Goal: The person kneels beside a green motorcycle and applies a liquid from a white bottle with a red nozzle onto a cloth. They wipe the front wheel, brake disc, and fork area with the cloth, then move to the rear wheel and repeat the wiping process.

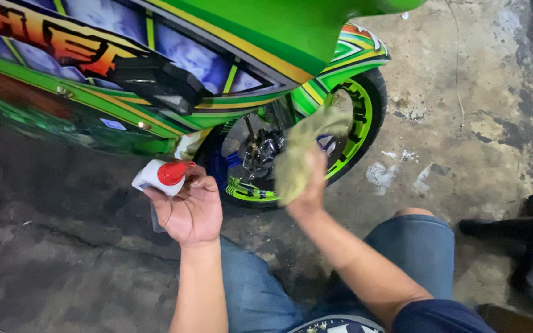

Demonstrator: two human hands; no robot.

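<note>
Left hand [189, 209]: palm up, fingers curled around a white spray bottle [155, 179] with red nozzle, held just beside the wheel; right hand [309, 185]: closed on a yellow-green cloth [300, 151], pressed against the front wheel [316, 142]; wheel: black tyre, green rim, blue hub parts; motorcycle fairing [155, 55]: green, multicoloured graphics; floor [464, 111]: stained concrete; knees in blue jeans below.

A white spray bottle [152, 176] with a red trigger head lies in the left hand [187, 209].
</note>
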